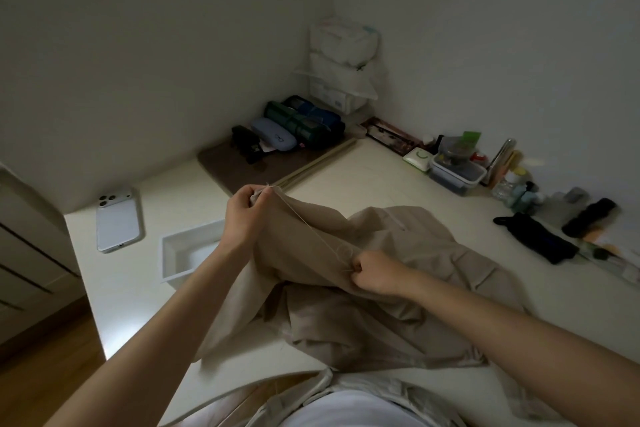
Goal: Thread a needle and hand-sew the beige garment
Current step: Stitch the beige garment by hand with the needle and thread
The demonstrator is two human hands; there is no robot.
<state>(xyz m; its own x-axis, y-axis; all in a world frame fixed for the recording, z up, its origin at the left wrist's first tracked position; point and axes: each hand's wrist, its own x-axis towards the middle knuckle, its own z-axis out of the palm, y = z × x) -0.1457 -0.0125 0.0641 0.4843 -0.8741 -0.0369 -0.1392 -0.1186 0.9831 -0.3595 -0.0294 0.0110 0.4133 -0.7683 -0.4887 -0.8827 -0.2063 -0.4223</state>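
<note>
The beige garment (381,295) lies bunched on the white table (363,170), with part of it hanging over the near edge. My left hand (244,213) pinches a raised corner of the garment at the upper left. A pale thread (304,222) runs taut from that corner down to my right hand (375,272), which is curled in a fist and pinches the thread against the fabric, with a small loop beside it. The needle is too small to make out.
A white phone (119,220) lies face down at the table's left edge. A white open box (173,253) sits beside my left forearm. Cases and pouches (294,130), stacked packs, a clear container (455,173), bottles and dark items line the back and right.
</note>
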